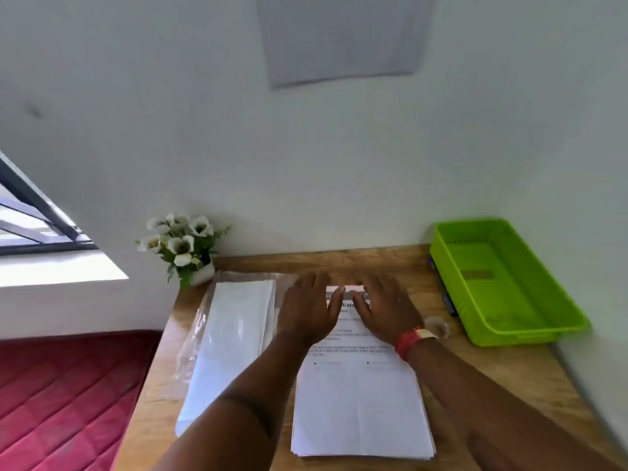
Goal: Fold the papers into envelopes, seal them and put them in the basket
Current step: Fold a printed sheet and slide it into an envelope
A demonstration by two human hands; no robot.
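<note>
Lying lengthwise away from the person, printed papers (360,402) under both flat hands.

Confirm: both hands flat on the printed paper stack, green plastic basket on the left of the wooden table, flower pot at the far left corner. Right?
Not quite. The head view shows the green plastic basket on the right of the wooden table, against the wall. The rest holds: left hand and right hand lie flat on the printed paper stack, and the flower pot sits at the far left corner.

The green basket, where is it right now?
In the head view, the green basket sits at the table's far right corner against the wall, right of the printed paper stack.
</note>
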